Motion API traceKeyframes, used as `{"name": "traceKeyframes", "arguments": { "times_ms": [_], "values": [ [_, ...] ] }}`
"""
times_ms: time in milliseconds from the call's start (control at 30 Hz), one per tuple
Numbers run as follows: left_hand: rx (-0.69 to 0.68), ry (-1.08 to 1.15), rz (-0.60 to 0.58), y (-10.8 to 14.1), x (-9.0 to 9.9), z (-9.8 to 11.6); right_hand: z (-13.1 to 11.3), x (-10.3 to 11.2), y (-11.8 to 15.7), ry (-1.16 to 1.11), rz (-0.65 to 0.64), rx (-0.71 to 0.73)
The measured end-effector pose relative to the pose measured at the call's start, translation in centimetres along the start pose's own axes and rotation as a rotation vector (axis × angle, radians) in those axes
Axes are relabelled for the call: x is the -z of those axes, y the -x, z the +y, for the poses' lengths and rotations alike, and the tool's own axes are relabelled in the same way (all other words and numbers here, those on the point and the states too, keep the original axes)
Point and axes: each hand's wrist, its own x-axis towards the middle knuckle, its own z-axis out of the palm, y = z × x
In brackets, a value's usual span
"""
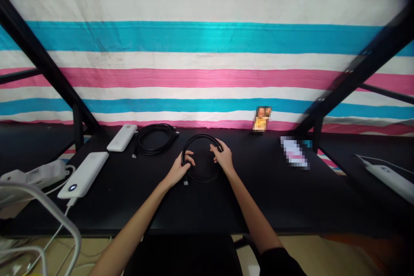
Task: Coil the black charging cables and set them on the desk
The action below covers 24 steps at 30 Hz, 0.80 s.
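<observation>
A coiled black cable [198,137] is held as a ring over the middle of the black desk. My left hand [180,168] grips the ring's left side between thumb and fingers, near a metal plug end that hangs at the lower left. On the right side of the ring, my right hand [224,156] pinches the cable with its fingers curled inward. Just left of my hands lies a second coiled black cable [154,153] with its plug ends sticking out. I cannot tell whether the held ring's lower edge rests on the desk.
Two white power banks [122,138] lie on the left, the nearer one with a cable plugged in. A white power strip [42,174] sits farther left. A blurred packet [294,153] and a small blurred picture [261,120] are on the right. Black metal posts flank the desk.
</observation>
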Motion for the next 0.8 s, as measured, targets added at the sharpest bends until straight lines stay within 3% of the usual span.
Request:
{"name": "traceKeyframes", "arguments": {
  "times_ms": [233, 567, 667, 800],
  "values": [
    [0.01, -0.022, -0.014, 0.5, 0.4, 0.6, -0.1, 0.2, -0.2, 0.152, -0.012, 0.259],
    [0.065, -0.011, 0.174, 0.3, 0.7, 1.1, 0.0, -1.0, 1.3, 0.197, -0.302, 0.333],
    [0.056, -0.054, 0.203, 0.3, 1.1, 0.9, 0.4, -1.1, 1.5, 0.223, -0.308, 0.359],
    [0.088, -0.077, 0.157, 0.2, 1.5, 0.2, 0.8, -1.0, 1.2, 0.232, -0.299, 0.418]
  ]
}}
